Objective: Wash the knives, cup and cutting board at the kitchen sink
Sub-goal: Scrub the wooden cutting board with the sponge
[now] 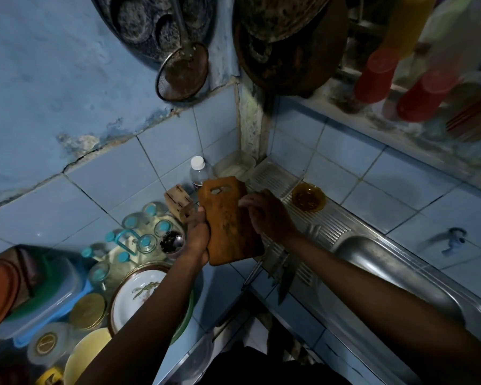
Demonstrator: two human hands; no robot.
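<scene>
Left hand (197,234) fingers curled round left edge of cutting board (228,220); right hand (267,215) grips right edge. Board held over counter corner, left of sink (395,273), long axis toward wall, handle slot at far end. Knives (285,270) on ribbed drainboard (325,226). Blue tiled walls, dim. Board brown, stained, worn.

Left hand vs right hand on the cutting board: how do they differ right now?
The left hand grips the cutting board by its left edge near the lower end, fingers curled round it; the right hand rests on its face by the right edge, higher up. The left hand bears the board, held clear of the counter; the right hand seems only to steady or rub it. Both touch the same board, beside the sink.
</scene>
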